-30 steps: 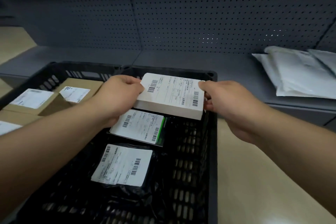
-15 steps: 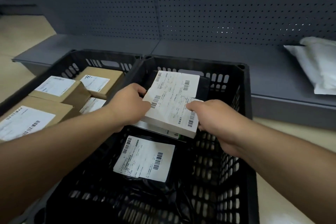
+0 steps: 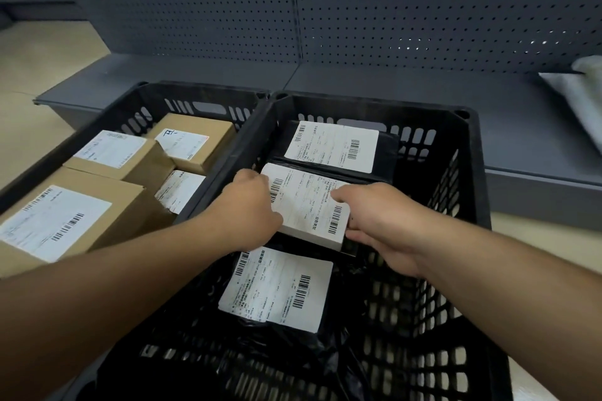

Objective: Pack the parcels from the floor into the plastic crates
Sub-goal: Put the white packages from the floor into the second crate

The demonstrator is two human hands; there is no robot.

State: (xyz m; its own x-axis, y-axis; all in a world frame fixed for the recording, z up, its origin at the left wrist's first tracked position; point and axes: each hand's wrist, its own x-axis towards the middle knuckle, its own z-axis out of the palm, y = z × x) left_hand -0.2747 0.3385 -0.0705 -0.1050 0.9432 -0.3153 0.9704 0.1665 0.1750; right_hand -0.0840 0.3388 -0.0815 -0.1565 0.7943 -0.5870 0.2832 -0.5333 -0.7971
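Observation:
A flat white labelled parcel (image 3: 306, 205) sits low inside the right black plastic crate (image 3: 469, 166), between two black bagged parcels with white labels, one behind (image 3: 335, 146) and one in front (image 3: 277, 290). My left hand (image 3: 250, 208) grips its left edge. My right hand (image 3: 381, 215) grips its right edge, forefinger lying on the label. The left black crate (image 3: 195, 91) holds several brown cardboard boxes (image 3: 75, 215).
A dark grey pegboard shelf unit (image 3: 391, 26) stands just behind the crates, its low base shelf (image 3: 423, 94) running across. White padded mailers (image 3: 583, 91) lie on that shelf at the far right. Beige floor (image 3: 29, 75) shows at the left.
Both hands have lowered the white parcel from the crate's rim down into the right crate, onto the parcels there. The view has shifted right, showing more of the left crate.

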